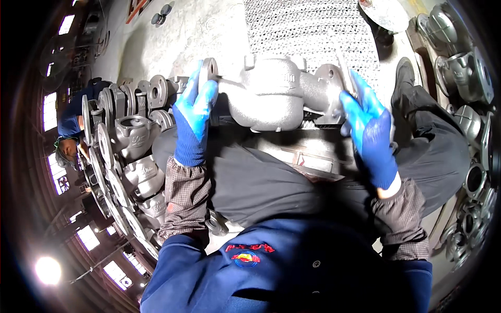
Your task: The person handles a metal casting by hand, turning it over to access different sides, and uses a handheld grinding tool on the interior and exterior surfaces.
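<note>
A grey cast-metal valve body point(269, 94) with a bulging middle and a round flange at each end is in front of me, above my lap. My left hand point(195, 107), in a blue coated glove, grips its left flange point(209, 70) from the outer side. On the other side my right hand point(369, 117), gloved alike and slightly blurred, clasps the right flange point(330, 86). Parts of the fingers behind both flanges are hidden.
Several similar valve bodies point(136, 138) are stacked on my left, and more flanged castings point(462, 73) line the right. A patterned metal plate point(313, 31) lies ahead. A pale round disc point(386, 14) is at far right. Another person point(70, 125) bends at the left.
</note>
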Demonstrator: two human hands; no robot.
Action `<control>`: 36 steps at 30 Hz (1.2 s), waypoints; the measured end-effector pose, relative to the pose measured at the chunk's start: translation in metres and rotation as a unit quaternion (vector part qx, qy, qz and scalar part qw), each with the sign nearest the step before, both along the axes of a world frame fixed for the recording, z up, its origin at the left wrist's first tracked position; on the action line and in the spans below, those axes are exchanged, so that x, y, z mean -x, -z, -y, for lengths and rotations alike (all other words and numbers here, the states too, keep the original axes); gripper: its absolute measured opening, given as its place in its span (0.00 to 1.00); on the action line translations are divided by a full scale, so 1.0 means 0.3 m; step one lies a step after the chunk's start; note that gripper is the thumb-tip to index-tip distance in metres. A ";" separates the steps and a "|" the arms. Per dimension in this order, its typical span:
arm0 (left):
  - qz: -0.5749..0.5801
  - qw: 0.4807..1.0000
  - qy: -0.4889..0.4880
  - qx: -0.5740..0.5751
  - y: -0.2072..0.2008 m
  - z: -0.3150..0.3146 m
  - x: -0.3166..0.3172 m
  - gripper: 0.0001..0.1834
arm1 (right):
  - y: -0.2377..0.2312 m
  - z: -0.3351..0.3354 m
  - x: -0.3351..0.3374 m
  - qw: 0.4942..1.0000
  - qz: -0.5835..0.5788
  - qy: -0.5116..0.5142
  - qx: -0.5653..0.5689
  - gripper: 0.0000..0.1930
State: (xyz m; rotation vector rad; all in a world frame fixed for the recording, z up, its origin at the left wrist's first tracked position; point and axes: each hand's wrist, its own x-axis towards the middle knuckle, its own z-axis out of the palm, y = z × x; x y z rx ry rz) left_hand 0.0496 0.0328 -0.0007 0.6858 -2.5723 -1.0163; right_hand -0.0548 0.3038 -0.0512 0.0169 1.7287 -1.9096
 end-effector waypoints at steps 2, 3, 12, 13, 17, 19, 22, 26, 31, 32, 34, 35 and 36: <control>-0.011 0.955 0.133 0.263 0.035 0.038 0.000 0.17 | -0.034 0.003 -0.058 0.998 0.055 0.017 0.014 0.25; 0.005 0.962 0.147 0.229 0.033 0.037 -0.008 0.16 | -0.008 -0.002 -0.084 0.998 0.054 -0.003 0.018 0.25; 0.040 0.996 0.076 -0.020 0.034 0.010 0.008 0.22 | 0.044 0.046 -0.100 0.988 0.140 -0.049 0.041 0.25; 0.042 0.995 0.088 0.001 0.037 0.017 0.006 0.24 | 0.039 0.049 -0.095 0.989 0.137 -0.040 0.049 0.25; 0.014 0.991 0.119 0.059 0.061 0.044 -0.009 0.23 | 0.037 0.045 -0.100 0.991 0.126 -0.045 0.029 0.25; 0.009 0.986 0.139 0.094 0.055 0.026 0.004 0.22 | 0.051 0.042 -0.108 0.992 0.116 -0.048 0.019 0.25; 0.017 0.989 0.127 0.080 0.024 -0.007 0.018 0.20 | 0.042 0.038 -0.112 0.992 0.115 -0.046 0.027 0.25; -0.006 0.979 0.169 0.113 0.039 0.031 -0.013 0.18 | 0.002 0.018 -0.089 0.995 0.068 -0.030 0.061 0.24; -0.086 0.965 0.176 0.176 0.058 0.056 -0.029 0.20 | 0.052 -0.076 0.022 0.988 -0.035 0.153 -0.008 0.26; -0.087 0.980 0.158 0.081 0.056 0.045 -0.018 0.20 | 0.101 -0.092 0.024 0.986 -0.023 0.165 0.009 0.27; -0.119 0.973 0.155 0.120 0.084 0.049 0.000 0.21 | 0.176 -0.079 -0.014 0.986 -0.020 0.145 -0.080 0.28; -0.118 0.974 0.170 0.095 0.065 0.030 0.020 0.22 | 0.204 -0.087 -0.015 0.989 -0.005 0.143 -0.046 0.28; -0.142 0.961 0.203 0.124 0.046 0.016 0.032 0.22 | 0.218 -0.099 -0.008 0.990 0.010 0.142 -0.012 0.28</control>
